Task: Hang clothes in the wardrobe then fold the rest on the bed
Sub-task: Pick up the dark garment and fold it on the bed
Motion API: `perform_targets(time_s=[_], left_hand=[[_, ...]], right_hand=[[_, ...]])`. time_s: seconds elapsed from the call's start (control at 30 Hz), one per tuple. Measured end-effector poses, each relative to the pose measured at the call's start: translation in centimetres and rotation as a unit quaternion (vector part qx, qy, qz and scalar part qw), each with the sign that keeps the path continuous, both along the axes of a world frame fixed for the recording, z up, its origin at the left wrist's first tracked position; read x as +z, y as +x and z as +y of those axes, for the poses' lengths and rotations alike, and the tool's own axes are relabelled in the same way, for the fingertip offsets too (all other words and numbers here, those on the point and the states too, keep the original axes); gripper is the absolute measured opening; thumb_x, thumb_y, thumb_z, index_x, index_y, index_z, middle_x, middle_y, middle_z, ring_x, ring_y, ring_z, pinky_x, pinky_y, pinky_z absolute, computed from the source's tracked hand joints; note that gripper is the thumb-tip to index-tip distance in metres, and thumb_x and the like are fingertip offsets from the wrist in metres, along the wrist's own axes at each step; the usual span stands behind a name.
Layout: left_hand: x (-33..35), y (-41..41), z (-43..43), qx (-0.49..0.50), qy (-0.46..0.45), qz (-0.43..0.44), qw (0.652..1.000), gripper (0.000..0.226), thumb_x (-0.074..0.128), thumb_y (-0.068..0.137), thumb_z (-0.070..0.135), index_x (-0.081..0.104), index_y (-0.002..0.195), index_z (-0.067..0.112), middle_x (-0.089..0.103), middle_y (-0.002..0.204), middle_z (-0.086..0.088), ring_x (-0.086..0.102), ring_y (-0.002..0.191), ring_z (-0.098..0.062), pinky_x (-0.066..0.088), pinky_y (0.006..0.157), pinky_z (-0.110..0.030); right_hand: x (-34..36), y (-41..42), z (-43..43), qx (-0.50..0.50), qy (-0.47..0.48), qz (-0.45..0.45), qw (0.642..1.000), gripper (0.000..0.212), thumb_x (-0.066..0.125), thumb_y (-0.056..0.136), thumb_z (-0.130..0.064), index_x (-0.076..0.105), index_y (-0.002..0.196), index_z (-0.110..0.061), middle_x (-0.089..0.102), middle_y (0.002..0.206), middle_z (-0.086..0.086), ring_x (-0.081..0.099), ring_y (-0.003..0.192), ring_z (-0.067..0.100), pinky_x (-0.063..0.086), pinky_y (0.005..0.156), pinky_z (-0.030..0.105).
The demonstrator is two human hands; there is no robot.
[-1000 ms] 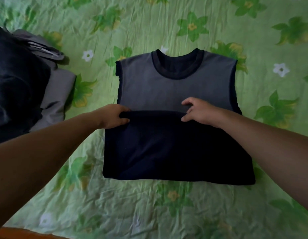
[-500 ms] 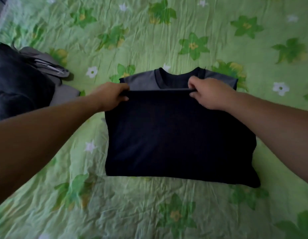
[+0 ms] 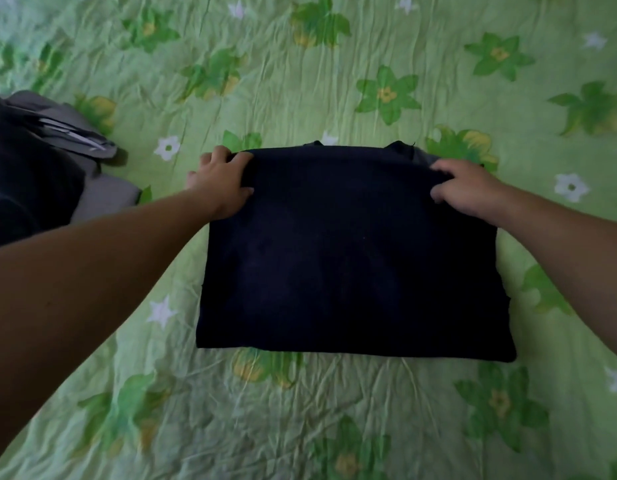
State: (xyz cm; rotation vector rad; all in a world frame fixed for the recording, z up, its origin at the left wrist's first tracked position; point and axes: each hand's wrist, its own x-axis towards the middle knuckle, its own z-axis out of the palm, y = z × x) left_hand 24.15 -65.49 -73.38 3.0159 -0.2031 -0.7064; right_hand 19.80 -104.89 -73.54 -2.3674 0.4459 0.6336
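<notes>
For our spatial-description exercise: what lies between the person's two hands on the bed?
The head view shows the far edge of the folded dark shirt spanning between the left hand and right hand; each grips a corner.

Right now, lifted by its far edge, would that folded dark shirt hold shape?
Probably not: the dark shirt is soft cloth, creasing where the left hand and right hand pinch it, so it would likely droop and unfold. Thin layers suggest light. Might drag on wrinkled bedsheet.
</notes>
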Motion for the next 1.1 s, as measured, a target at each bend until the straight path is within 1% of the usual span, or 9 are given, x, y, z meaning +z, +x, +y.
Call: perform_targets(time_s=[0.1, 0.23, 0.4, 0.5, 0.63, 0.83, 0.9, 0.97, 1.1], left_hand=[[-0.2, 0.4, 0.3, 0.005, -0.002, 0.008, 1.000, 0.071, 0.062, 0.094, 0.039, 0.024, 0.153, 0.031, 0.026, 0.151, -0.017, 0.030, 0.138, -0.043, 0.040, 0.104, -0.061], [-0.2, 0.2, 0.4, 0.025, -0.010, 0.017, 0.999, 0.075, 0.064, 0.093, 0.038, 0.022, 0.155, 0.031, 0.018, 0.155, -0.017, 0.027, 0.139, -0.045, 0.039, 0.108, -0.059], [-0.5, -0.5, 0.7, 0.034, -0.006, 0.029, 0.999, 0.083, 0.064, 0.092, 0.042, 0.013, 0.158, 0.034, 0.001, 0.161, -0.013, 0.017, 0.144, -0.044, 0.033, 0.113, -0.057], [-0.8, -1.9, 0.5, 0.067, -0.019, 0.027, 0.997, 0.082, 0.060, 0.095, 0.042, 0.009, 0.159, 0.033, -0.013, 0.163, -0.012, 0.011, 0.146, -0.046, 0.028, 0.117, -0.055], [-0.4, -6.5, -1.0, 0.163, -0.097, 0.001, 0.982, 0.081, 0.058, 0.096, 0.041, 0.007, 0.159, 0.036, -0.015, 0.164, -0.015, 0.005, 0.149, -0.043, 0.021, 0.119, -0.053], [-0.2, -16.8, -0.4, 0.271, -0.165, -0.011, 0.948, 0.098, 0.071, 0.086, 0.041, 0.002, 0.155, 0.043, 0.012, 0.159, -0.012, 0.023, 0.145, -0.035, 0.033, 0.112, -0.056], [-0.3, -18.3, 1.2, 0.319, -0.161, -0.004, 0.934, 0.097, 0.074, 0.085, 0.040, 0.008, 0.157, 0.034, 0.030, 0.149, -0.015, 0.039, 0.135, -0.036, 0.040, 0.109, -0.053], [-0.4, -18.6, 2.7, 0.361, -0.179, 0.019, 0.915, 0.089, 0.076, 0.083, 0.038, 0.024, 0.153, 0.023, 0.047, 0.139, -0.015, 0.054, 0.122, -0.035, 0.047, 0.102, -0.050], [-0.7, -18.1, 4.3, 0.425, -0.236, 0.061, 0.871, 0.056, 0.080, 0.079, 0.035, 0.047, 0.121, 0.018, 0.067, 0.109, -0.007, 0.067, 0.093, -0.027, 0.057, 0.084, -0.046]], right_hand=[[1.2, 0.8, -0.6, 0.040, -0.034, 0.018, 0.998, 0.016, 0.073, 0.076, -0.016, 0.062, 0.083, -0.026, 0.066, 0.086, 0.000, 0.060, 0.072, 0.016, 0.041, 0.057, 0.025], [3.0, 2.2, -1.0, 0.009, -0.112, -0.110, 0.988, 0.028, 0.080, 0.074, -0.031, 0.056, 0.076, -0.017, 0.060, 0.079, 0.005, 0.052, 0.069, 0.023, 0.033, 0.056, 0.031], [3.0, 2.2, -1.6, 0.022, -0.238, -0.161, 0.958, 0.041, 0.073, 0.084, -0.043, 0.054, 0.106, -0.014, 0.059, 0.109, 0.014, 0.055, 0.103, 0.037, 0.046, 0.085, 0.047], [2.1, -0.2, -1.0, 0.056, -0.361, -0.154, 0.918, 0.059, 0.070, 0.087, -0.039, 0.044, 0.130, -0.008, 0.040, 0.136, 0.028, 0.038, 0.127, 0.045, 0.034, 0.102, 0.064], [0.1, -6.6, 3.8, 0.212, -0.283, -0.214, 0.911, 0.063, 0.053, 0.095, -0.050, 0.042, 0.146, -0.015, 0.034, 0.153, 0.022, 0.030, 0.143, 0.040, 0.026, 0.113, 0.065], [-3.8, -13.7, 9.1, 0.356, -0.218, -0.006, 0.909, 0.086, 0.010, 0.089, -0.080, -0.025, 0.154, -0.036, -0.039, 0.160, 0.003, -0.032, 0.149, 0.027, -0.010, 0.119, 0.063], [-3.0, -12.6, 9.7, 0.350, -0.229, 0.009, 0.908, 0.089, 0.025, 0.091, -0.079, -0.016, 0.157, -0.035, -0.028, 0.164, 0.006, -0.021, 0.152, 0.031, -0.003, 0.119, 0.063], [-1.3, -10.8, 10.8, 0.351, -0.252, -0.019, 0.902, 0.080, 0.042, 0.093, -0.070, 0.016, 0.156, -0.028, 0.007, 0.164, 0.014, 0.011, 0.151, 0.035, 0.016, 0.118, 0.061], [1.9, -7.6, 14.9, 0.420, -0.277, -0.113, 0.857, 0.045, 0.052, 0.097, -0.043, 0.047, 0.136, -0.022, 0.044, 0.139, 0.009, 0.044, 0.126, 0.031, 0.040, 0.102, 0.052]])
